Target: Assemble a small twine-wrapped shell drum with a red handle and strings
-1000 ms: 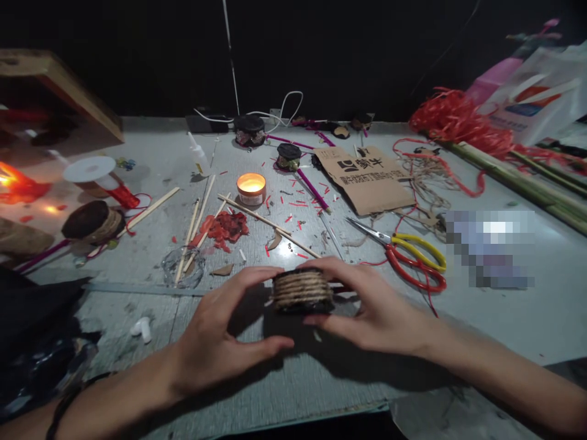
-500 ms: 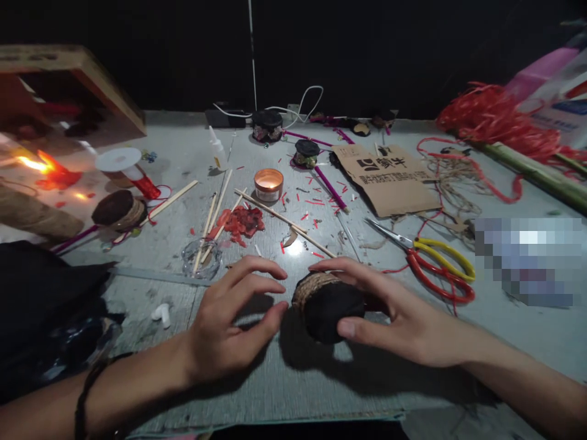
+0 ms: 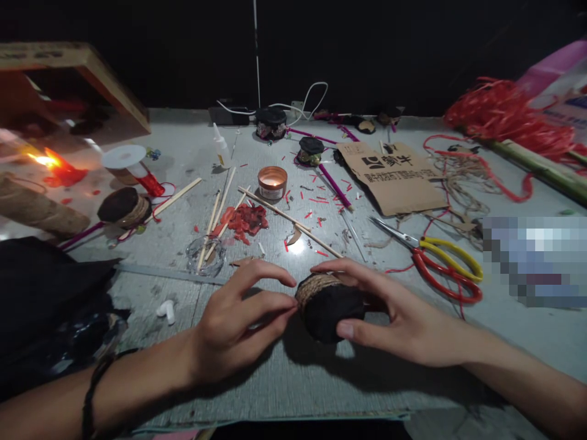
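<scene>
My right hand (image 3: 389,311) holds a small drum (image 3: 328,308), its face covered in black cloth and its side wound with brown twine. The thumb presses on the dark face and the fingers wrap round the far side. My left hand (image 3: 252,311) is at the drum's left edge, thumb and middle fingertip pinched together by the twine. Whatever lies between those fingertips is too small to make out. Another twine-wound drum (image 3: 123,206) with a purple stick lies at the left. Two more small black drums, one (image 3: 270,124) at the back and one (image 3: 310,150) nearer, have purple sticks.
A lit candle (image 3: 272,183) in a tin stands mid-table beside red wax pieces (image 3: 247,223) and wooden sticks (image 3: 293,223). Scissors (image 3: 431,256), cardboard (image 3: 394,177) and red raffia (image 3: 509,116) lie rightward. A flame (image 3: 50,162) burns at left near a ribbon spool (image 3: 123,157).
My left hand has moved slightly right to the drum's edge, and its spread fingers have closed into a pinch. The right hand keeps its hold. The view has shifted a little.
</scene>
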